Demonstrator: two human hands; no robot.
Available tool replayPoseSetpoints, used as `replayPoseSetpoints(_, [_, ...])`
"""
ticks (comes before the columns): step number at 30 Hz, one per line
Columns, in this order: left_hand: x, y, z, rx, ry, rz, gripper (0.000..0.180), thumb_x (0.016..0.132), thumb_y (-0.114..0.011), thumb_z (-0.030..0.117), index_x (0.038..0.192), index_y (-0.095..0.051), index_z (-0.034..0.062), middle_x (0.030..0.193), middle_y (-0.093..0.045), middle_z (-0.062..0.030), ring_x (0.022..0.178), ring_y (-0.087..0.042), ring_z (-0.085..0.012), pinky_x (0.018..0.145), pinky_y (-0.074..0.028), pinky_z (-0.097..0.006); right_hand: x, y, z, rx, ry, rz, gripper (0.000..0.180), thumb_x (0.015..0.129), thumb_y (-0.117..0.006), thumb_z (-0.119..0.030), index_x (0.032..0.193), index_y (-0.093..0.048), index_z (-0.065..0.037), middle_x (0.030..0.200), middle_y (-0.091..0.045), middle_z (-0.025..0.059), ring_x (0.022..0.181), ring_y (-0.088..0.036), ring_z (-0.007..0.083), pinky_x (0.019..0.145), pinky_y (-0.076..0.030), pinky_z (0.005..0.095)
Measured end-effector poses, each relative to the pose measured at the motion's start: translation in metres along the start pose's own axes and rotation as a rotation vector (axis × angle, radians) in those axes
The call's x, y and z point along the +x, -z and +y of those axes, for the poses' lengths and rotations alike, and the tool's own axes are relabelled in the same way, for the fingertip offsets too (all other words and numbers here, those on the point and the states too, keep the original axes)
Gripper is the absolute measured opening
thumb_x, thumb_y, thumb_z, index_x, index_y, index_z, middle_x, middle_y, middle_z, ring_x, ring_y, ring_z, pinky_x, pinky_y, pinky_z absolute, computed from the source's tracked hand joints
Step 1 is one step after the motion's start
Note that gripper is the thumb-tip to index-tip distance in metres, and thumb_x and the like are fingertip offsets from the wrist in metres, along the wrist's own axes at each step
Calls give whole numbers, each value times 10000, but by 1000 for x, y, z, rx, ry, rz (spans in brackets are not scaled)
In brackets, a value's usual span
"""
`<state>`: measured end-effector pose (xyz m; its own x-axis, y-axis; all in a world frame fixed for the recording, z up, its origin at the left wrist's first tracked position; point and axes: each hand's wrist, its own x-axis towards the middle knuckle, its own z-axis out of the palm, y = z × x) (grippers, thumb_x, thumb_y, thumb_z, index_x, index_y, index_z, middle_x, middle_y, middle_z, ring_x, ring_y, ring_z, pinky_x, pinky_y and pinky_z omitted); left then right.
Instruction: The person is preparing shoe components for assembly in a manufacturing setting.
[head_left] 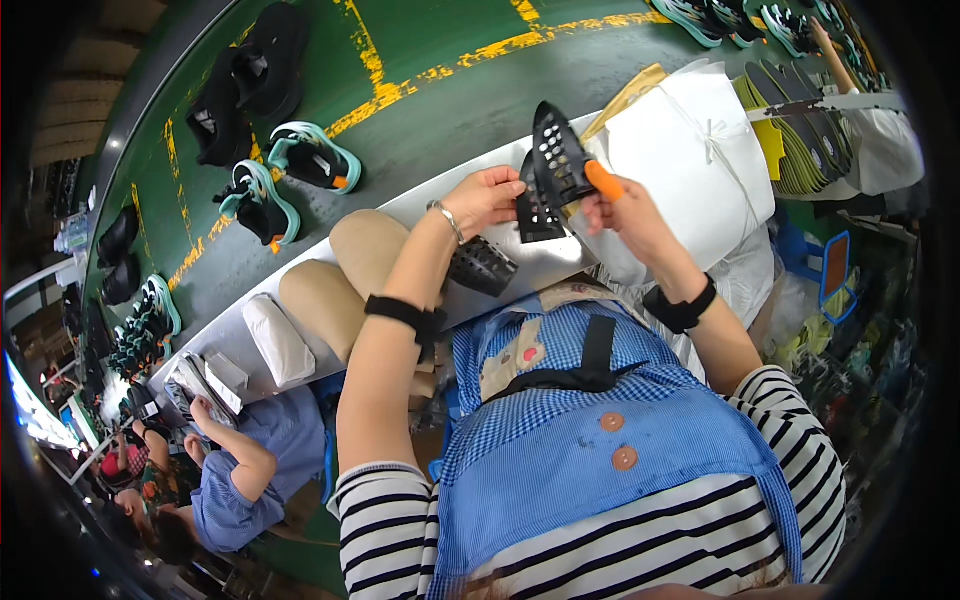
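Thin, matt black sheet, punched through with round and longer holes, makes up the perforated piece point(562, 150) held above the pale, smooth bench point(425, 195). It runs to a rounded tip at the top, with a second flap hanging below; from here I can't tell whether that is one folded part or two. The left hand point(487, 203) pinches its near edge between thumb and fingers. The right hand point(628, 212), an orange sleeve point(603, 181) on one digit, grips the opposite side. Another black punched part point(484, 267) lies curved on the bench, partly behind the left forearm, which also crosses a rounded tan form point(366, 248). White sheeting point(680, 150) bulges beside the right hand; teal-soled sneakers point(315, 158) sit beyond the bench.
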<state>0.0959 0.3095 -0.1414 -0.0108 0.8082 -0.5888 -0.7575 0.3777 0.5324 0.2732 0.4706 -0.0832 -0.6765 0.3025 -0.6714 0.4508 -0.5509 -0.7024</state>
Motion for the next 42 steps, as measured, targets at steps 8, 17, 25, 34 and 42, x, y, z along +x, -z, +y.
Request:
replayPoseSetpoints(8, [31, 14, -4, 994, 228, 364, 158, 747, -643, 135, 861, -590, 41, 757, -650, -85, 649, -639, -175, 618, -522, -298, 27, -2, 41, -125, -58, -134, 310, 937, -488, -321, 896, -581, -28, 738, -590, 15, 572, -553, 70, 582, -497, 222])
replayPoseSetpoints(17, [-17, 24, 9, 750, -263, 757, 471, 865, -580, 348, 1125, -561, -45, 807, -654, -149, 732, -658, -221, 738, -520, -320, 44, -33, 26, -355, -37, -178, 251, 905, -561, -284, 856, -610, -43, 697, -575, -6, 535, -526, 78, 529, -449, 187])
replayPoseSetpoints(25, [-83, 29, 52, -36, -453, 941, 559, 842, -549, 553, 802, -600, -2, 602, -563, -66, 492, -523, -134, 476, -428, -235, 47, -136, -48, -1025, 627, -345, 340, 761, -673, -326, 761, -561, -6, 610, -561, 118, 533, -533, 269, 511, -413, 355])
replayPoseSetpoints(34, [-139, 152, 51, 10, -298, 1018, 486, 873, -572, 382, 1099, -505, -44, 815, -622, -137, 673, -650, -201, 569, -561, -310, 113, -247, -59, -1236, 321, -420, 369, 746, -629, -367, 751, -637, 2, 714, -627, 182, 690, -617, 313, 646, -476, 397])
replayPoseSetpoints(42, [-89, 217, 43, 573, -242, 1235, 402, 804, -563, 105, 1176, -473, -19, 845, -627, -193, 610, -657, -261, 560, -555, -348, 190, -299, -56, -1389, 253, -278, 420, 720, -622, -416, 732, -653, 4, 713, -633, 181, 720, -633, 317, 642, -500, 398])
